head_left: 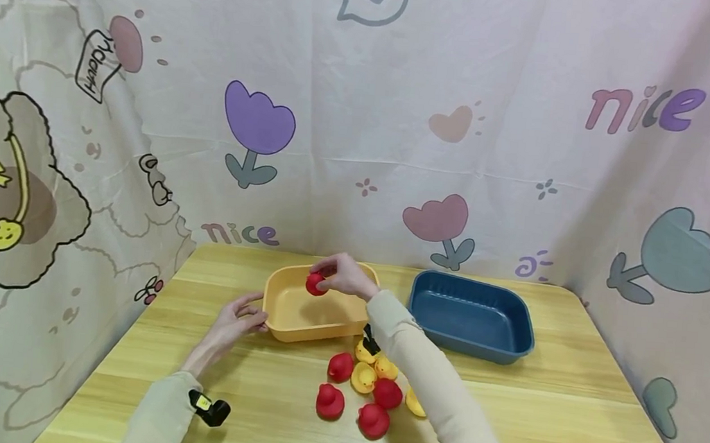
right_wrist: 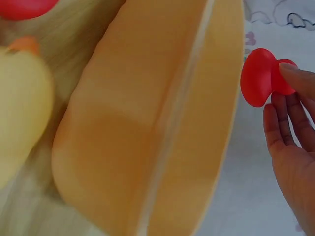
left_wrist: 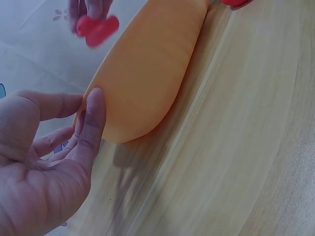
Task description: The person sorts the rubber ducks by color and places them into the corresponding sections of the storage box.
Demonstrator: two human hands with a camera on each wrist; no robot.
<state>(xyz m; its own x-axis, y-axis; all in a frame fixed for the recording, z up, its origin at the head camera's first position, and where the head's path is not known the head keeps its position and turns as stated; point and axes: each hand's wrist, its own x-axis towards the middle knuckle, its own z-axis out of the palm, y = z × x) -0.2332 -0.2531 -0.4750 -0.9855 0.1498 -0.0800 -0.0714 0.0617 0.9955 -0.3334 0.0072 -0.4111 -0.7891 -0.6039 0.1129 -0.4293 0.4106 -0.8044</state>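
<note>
My right hand (head_left: 346,276) pinches a red rubber duck (head_left: 314,284) above the yellow-orange tray (head_left: 315,332). In the right wrist view the thumb and fingers grip the duck (right_wrist: 258,78) by its head, its rounded body facing the tray's side. At the tray's left end, my left hand (head_left: 236,320) holds the rim between thumb and fingers; the left wrist view shows one digit flat on the outer wall (left_wrist: 147,69). Several red ducks (head_left: 330,402) and yellow ducks (head_left: 364,377) lie on the table in front of the tray, some partly hidden by the right forearm.
A dark blue tray (head_left: 471,338) stands on the wooden table (head_left: 578,406) to the right of the yellow-orange one. Behind the table's back edge hangs a printed cloth (head_left: 364,111), which also runs along both sides.
</note>
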